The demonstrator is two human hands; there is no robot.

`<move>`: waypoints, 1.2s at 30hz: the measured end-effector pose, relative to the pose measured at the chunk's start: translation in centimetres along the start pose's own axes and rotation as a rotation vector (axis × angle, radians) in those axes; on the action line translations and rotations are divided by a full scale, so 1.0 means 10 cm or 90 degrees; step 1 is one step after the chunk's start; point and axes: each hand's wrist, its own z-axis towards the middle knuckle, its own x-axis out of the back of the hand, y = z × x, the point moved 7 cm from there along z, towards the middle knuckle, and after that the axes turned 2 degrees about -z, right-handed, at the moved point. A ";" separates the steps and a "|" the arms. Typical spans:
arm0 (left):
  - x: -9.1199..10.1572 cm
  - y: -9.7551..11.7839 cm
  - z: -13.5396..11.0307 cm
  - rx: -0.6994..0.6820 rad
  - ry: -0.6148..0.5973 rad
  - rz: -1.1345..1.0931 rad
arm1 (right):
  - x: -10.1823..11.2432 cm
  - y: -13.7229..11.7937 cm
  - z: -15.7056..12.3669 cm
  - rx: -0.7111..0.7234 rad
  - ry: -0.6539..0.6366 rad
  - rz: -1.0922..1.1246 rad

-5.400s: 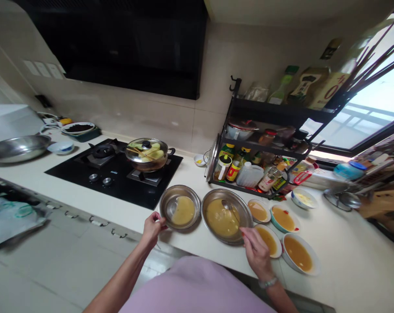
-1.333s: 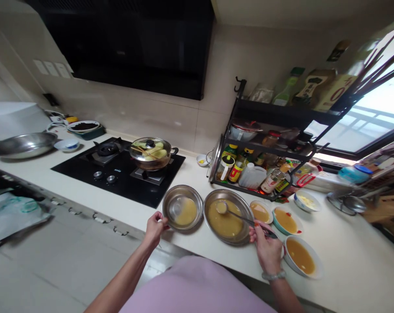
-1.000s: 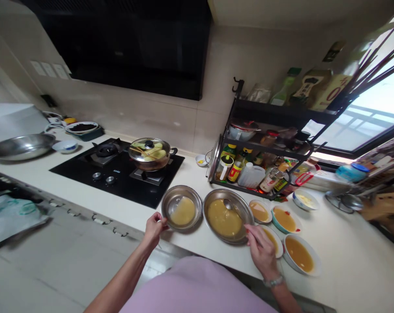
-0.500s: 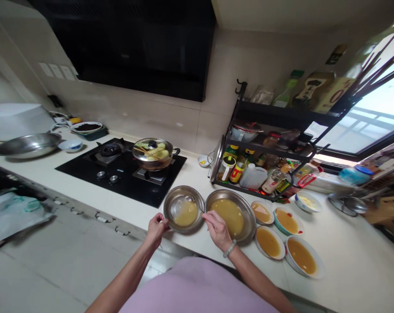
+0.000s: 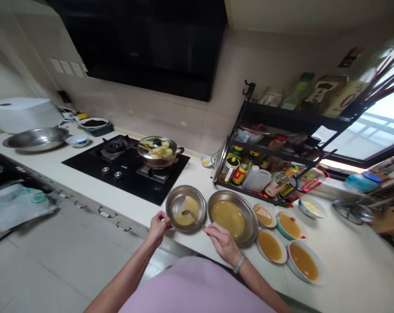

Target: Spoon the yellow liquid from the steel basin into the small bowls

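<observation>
My left hand (image 5: 160, 227) pinches the near-left rim of a small metal bowl (image 5: 172, 201) with thin yellowish liquid in it. Between the fingers of my right hand (image 5: 225, 244) is the handle of a spoon (image 5: 187, 213), whose head dips into that liquid. Close on the right stands a larger metal bowl (image 5: 250, 213) of similar yellowish liquid with pale bits; my right hand passes over its near-left edge. Farther right, several smaller bowls hold orange-brown liquid, among them a white bowl (image 5: 318, 278) and a green-rimmed bowl (image 5: 278, 224).
A lidded pan (image 5: 157, 163) with green pieces and chopsticks inside sits on the black gas hob (image 5: 128, 187). Behind the bowls, a black rack (image 5: 281, 152) carries bottles and jars. A shallow metal basin (image 5: 37, 141) lies at the far left, and a small dish (image 5: 207, 161) near the wall.
The spoon's head has moved from the far side of the small bowl towards its middle. My right hand has shifted slightly nearer and right. The whole view has turned a little.
</observation>
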 end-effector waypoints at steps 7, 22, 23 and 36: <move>-0.04 0.04 -0.01 -0.011 -0.009 0.005 | 0.08 0.54 -0.27 -0.297 0.186 0.155; -0.02 0.02 -0.01 -0.003 -0.005 0.009 | 0.25 0.79 -0.52 -0.539 0.484 0.446; -0.02 0.02 -0.01 -0.004 -0.004 0.009 | 0.27 0.77 -0.52 -0.538 0.487 0.449; -0.04 0.07 -0.05 0.025 0.011 0.001 | 1.01 0.81 -0.93 -0.498 0.572 0.279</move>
